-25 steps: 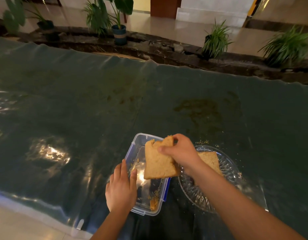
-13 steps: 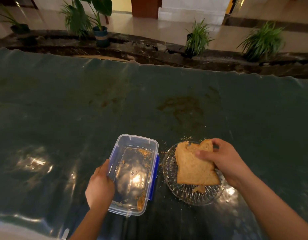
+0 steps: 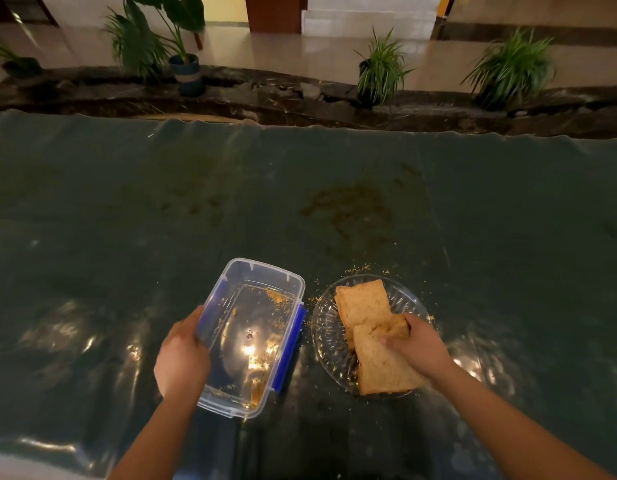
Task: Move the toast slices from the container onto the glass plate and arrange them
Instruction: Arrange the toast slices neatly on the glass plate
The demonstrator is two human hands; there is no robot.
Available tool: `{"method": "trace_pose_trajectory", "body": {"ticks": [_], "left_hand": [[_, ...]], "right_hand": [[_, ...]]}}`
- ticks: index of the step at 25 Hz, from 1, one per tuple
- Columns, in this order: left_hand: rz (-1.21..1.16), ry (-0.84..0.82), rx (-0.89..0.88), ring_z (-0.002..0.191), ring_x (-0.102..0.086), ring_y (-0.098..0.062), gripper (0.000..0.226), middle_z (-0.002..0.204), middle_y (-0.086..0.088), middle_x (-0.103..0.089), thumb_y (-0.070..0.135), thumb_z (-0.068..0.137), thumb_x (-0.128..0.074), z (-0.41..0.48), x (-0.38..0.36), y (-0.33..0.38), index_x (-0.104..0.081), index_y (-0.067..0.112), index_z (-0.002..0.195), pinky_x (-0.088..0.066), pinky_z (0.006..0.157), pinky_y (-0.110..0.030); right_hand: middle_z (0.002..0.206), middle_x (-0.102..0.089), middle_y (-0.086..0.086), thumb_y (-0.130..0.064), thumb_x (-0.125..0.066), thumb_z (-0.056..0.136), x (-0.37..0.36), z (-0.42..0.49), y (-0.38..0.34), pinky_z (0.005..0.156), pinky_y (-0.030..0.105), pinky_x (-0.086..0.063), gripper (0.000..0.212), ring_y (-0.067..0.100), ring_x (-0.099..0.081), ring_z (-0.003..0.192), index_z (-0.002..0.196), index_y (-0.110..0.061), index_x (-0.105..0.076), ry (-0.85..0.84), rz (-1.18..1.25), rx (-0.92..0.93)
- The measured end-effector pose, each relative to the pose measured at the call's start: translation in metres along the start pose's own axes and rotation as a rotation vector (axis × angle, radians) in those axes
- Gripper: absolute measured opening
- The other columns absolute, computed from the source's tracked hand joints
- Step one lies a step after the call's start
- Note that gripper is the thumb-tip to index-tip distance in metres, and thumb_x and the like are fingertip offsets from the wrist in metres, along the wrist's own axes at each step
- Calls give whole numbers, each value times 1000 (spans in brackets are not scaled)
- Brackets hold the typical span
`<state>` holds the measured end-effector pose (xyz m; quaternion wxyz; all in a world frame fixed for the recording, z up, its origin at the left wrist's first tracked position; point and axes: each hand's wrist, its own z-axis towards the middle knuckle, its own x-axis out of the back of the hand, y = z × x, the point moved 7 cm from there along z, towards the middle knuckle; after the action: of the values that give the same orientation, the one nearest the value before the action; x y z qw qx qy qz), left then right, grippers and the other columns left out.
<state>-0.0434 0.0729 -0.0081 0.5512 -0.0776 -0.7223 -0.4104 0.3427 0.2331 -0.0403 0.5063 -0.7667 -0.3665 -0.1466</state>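
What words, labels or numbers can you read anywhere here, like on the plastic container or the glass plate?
None can be read.
Container: clear plastic with blue clips, no label showing.
Glass plate: only a cut pattern.
Toast slices, dark table cover: no print.

dim warm light | glare on table cover | edges warped, soft
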Motion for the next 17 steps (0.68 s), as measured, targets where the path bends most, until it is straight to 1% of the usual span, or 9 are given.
{"method": "trace_pose_trajectory", "body": {"ticks": [4, 6, 9, 10, 12, 13, 14, 16, 17], "left_hand": [[25, -59, 26, 99, -57, -39, 58, 118, -13, -60, 7, 81, -50, -5, -5, 1, -49, 31, 134, -49, 85, -57], [86, 59, 27, 110, -48, -42, 58, 123, -18, -55, 9, 78, -58, -16, 6, 11, -51, 19, 134, -41, 92, -61], [38, 250, -276, 105, -47, -32, 50, 115, -9, -56, 10, 71, -62, -59, 17, 61, -60, 18, 120, -39, 87, -54], [-5, 191, -400, 105, -47, -23, 49, 114, -2, -56, 9, 71, -65, -78, 6, 84, -60, 22, 118, -40, 88, -49], [-84, -149, -473, 107, -45, -5, 50, 116, 16, -52, 16, 77, -66, -109, -38, 127, -54, 33, 123, -39, 94, -33], [-152, -337, -379, 106, -45, 0, 51, 116, 21, -50, 21, 81, -64, -120, -66, 139, -50, 35, 128, -39, 93, -25], [-271, -511, -196, 103, -48, 2, 49, 113, 23, -51, 23, 84, -63, -128, -92, 144, -48, 33, 130, -41, 90, -22], [-605, -785, 281, 99, -58, -8, 39, 107, 12, -61, 19, 85, -61, -140, -135, 144, -53, 23, 123, -51, 88, -33], [-703, -823, 443, 98, -62, -15, 33, 106, 2, -65, 17, 85, -61, -142, -147, 142, -57, 18, 118, -54, 87, -40]], "right_hand": [[91, -67, -6, -30, -78, 76, 1, 0, 11, 79, 40, -54, 31, 18, -65, 88, 99, -20, -59, 20, -20, 12], [96, -67, -7, -32, -79, 76, 1, 1, 16, 79, 38, -54, 39, 17, -64, 90, 107, -19, -59, -3, 1, -4], [108, -66, -3, -32, -80, 74, 1, 1, 22, 81, 36, -52, 55, 19, -63, 98, 121, -17, -56, -2, -1, 2], [108, -65, -4, -33, -80, 74, 0, 1, 25, 79, 34, -50, 57, 18, -62, 98, 122, -18, -55, 1, -5, -8], [105, -64, -6, -33, -81, 73, -2, 0, 32, 75, 32, -50, 52, 15, -61, 92, 118, -21, -56, -18, 27, -35], [104, -66, -6, -30, -82, 73, -3, -1, 35, 75, 33, -52, 47, 13, -63, 89, 113, -23, -58, -33, 96, -59], [103, -67, -5, -27, -83, 72, -5, -1, 39, 76, 35, -56, 43, 13, -64, 88, 108, -24, -59, -47, 197, -93], [103, -69, 0, -21, -85, 70, -8, -2, 44, 81, 44, -58, 43, 19, -67, 90, 106, -20, -61, -75, 369, -167], [104, -70, 4, -21, -85, 70, -9, -2, 47, 84, 48, -58, 45, 24, -68, 93, 108, -16, -62, -90, 419, -206]]}}
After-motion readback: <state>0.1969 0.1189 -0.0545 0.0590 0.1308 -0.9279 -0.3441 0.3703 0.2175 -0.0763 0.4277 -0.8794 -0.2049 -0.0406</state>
